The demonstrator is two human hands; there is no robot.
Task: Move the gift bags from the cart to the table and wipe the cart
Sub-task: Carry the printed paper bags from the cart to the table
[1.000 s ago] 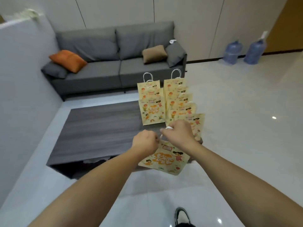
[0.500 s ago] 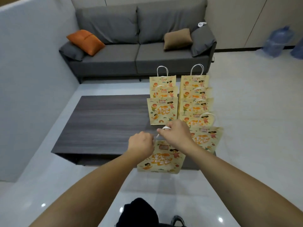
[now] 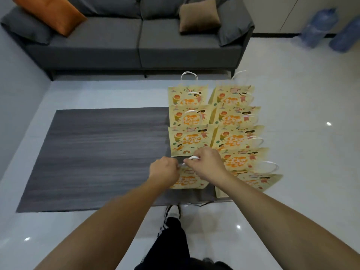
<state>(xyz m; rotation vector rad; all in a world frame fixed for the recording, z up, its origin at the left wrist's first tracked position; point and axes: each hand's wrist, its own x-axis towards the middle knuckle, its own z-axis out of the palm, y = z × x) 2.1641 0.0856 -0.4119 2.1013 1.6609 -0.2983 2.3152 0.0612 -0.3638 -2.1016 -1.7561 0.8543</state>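
As both hands (image 3: pixel 181 168) grip its handles, gift bag (image 3: pixel 188 181) beneath, over table (image 3: pixel 97 152)

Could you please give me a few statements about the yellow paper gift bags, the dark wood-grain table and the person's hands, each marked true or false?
1. Both hands, left hand and right hand, hold the white handles of the nearest yellow paper gift bag. True.
2. The other yellow gift bags stand in two rows on the right part of the dark wood-grain table. True.
3. The bags lie flat in one pile. False: they stand upright, one behind another.
4. An orange cushion lies on the table. False: it lies on the grey sofa.
5. The right hand rests flat on the table. False: it grips a handle.
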